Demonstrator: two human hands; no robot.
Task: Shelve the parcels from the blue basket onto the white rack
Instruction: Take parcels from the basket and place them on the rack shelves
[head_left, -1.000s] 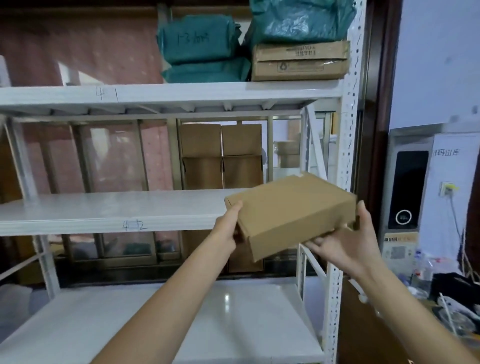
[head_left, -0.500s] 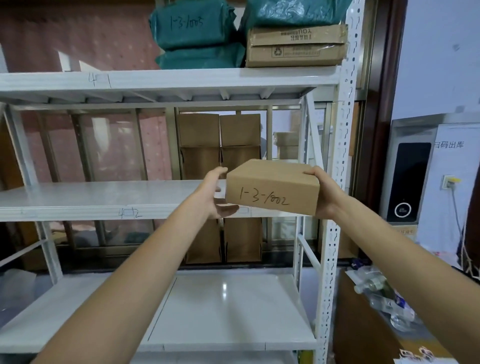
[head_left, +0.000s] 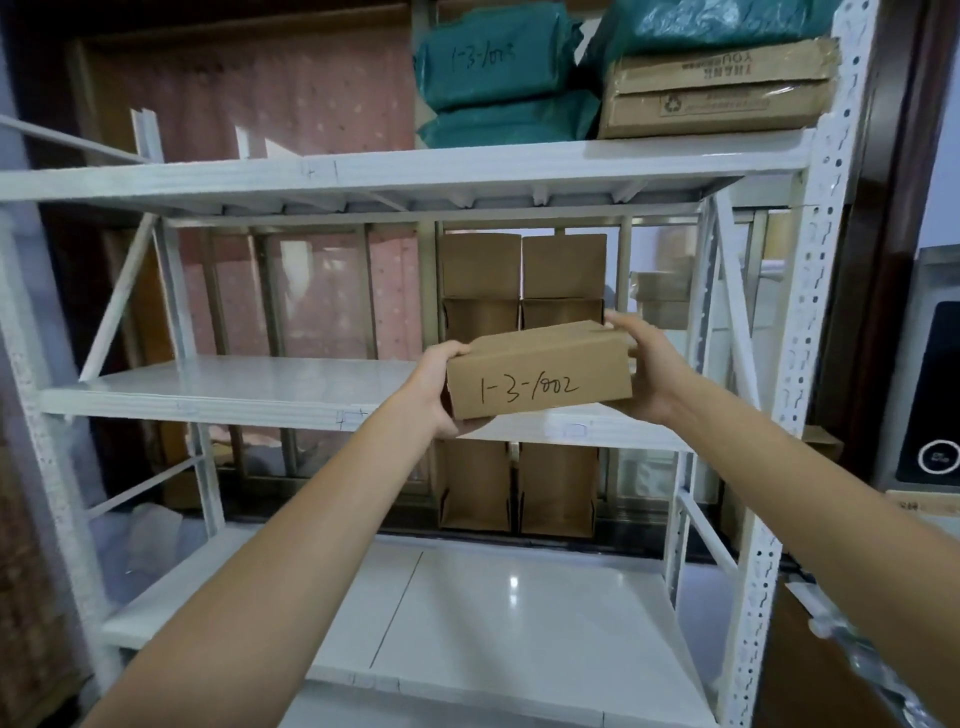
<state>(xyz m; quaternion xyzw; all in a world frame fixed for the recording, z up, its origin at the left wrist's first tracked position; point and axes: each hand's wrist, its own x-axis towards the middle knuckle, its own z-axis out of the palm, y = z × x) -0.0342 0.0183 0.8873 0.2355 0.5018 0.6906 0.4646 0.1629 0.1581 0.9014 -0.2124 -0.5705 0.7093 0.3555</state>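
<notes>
I hold a brown cardboard parcel (head_left: 540, 371) marked "1-3-1002" in front of the white rack (head_left: 802, 332), just above the front edge of its middle shelf (head_left: 234, 387). My left hand (head_left: 434, 389) grips the parcel's left end, thumb on top. My right hand (head_left: 647, 366) grips its right end with fingers curled over the top edge. The written side faces me. The blue basket is out of view.
The top shelf (head_left: 415, 171) carries green plastic-wrapped parcels (head_left: 498, 78) and a flat cardboard box (head_left: 717, 91) at its right. Stacked cardboard boxes (head_left: 522, 280) stand behind the rack. The bottom shelf (head_left: 493, 613) lies below. A dark device (head_left: 935, 405) stands at the far right.
Both hands have raised the parcel from a tilted hold at the rack's right post, turned its labelled side toward me, and carried it closer to the middle shelf.
</notes>
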